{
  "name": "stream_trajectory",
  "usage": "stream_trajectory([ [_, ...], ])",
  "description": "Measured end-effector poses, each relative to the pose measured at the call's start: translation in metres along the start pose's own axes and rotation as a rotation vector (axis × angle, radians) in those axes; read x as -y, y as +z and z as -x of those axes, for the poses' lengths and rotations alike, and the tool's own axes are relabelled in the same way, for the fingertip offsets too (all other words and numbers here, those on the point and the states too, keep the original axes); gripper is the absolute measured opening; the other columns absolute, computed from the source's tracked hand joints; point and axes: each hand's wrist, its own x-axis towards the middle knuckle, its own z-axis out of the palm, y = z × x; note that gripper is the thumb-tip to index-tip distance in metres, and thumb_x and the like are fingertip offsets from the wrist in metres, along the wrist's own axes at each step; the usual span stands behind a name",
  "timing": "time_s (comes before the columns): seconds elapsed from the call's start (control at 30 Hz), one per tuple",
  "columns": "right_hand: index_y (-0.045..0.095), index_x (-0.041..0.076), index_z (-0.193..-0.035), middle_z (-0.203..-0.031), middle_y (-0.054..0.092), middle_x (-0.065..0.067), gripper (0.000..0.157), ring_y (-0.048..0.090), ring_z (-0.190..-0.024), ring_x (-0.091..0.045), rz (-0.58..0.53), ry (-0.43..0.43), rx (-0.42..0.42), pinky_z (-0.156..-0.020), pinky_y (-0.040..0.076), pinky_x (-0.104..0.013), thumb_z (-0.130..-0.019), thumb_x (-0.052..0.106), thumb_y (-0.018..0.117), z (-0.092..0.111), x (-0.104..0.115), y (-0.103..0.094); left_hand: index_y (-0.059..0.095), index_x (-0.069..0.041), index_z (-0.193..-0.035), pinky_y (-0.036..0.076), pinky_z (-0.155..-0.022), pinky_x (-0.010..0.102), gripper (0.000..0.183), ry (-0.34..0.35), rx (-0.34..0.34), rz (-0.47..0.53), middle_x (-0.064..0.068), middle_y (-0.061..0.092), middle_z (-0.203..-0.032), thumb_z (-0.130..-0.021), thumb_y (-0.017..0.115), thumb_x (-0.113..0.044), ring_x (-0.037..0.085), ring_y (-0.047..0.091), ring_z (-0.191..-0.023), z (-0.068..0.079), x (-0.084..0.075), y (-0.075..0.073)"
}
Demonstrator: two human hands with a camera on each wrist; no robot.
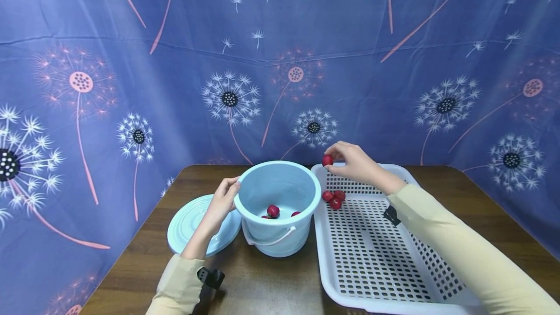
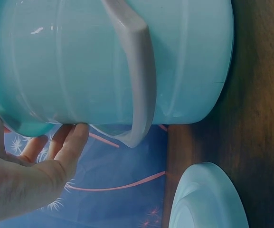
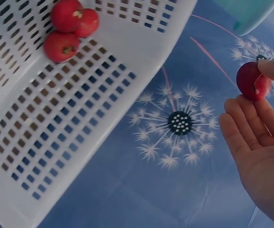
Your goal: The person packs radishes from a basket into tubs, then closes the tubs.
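A light blue bucket (image 1: 280, 235) stands upright on the table, with several small round red fruits (image 1: 273, 211) at its bottom. My left hand (image 1: 224, 201) holds the bucket's left rim; the left wrist view shows its fingertips against the outer wall. Between thumb and fingertips, my right hand (image 1: 352, 159) pinches one small red fruit (image 3: 253, 81), raised above the far left corner of a white perforated basket (image 1: 321, 256). Three more red fruits (image 1: 335, 203) lie together in that basket, near its far left side.
A round light blue lid (image 1: 183, 230) lies left of the bucket, partly behind the left forearm. The bucket's pale handle (image 2: 144, 80) hangs down its front. Behind the wooden table (image 1: 262, 286) hangs a blue dandelion-print cloth (image 1: 363, 86).
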Motion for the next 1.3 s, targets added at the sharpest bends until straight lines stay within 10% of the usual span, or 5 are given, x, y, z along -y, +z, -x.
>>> stream_trajectory([
  [1.3,0.063,0.005,-0.109,-0.103,0.062,-0.007,0.031,0.061,-0.093,-0.021,-0.068,-0.176,0.041,-0.084,0.052,-0.036,-0.082,0.018,0.071,-0.041,0.051,0.041,0.040,-0.006,-0.132,0.034,-0.103,0.059,0.042,0.007,-0.011,0.001,0.014,0.037,-0.143,-0.101,0.040,-0.034,0.035,0.032,-0.136,-0.001,0.004,0.002],
])
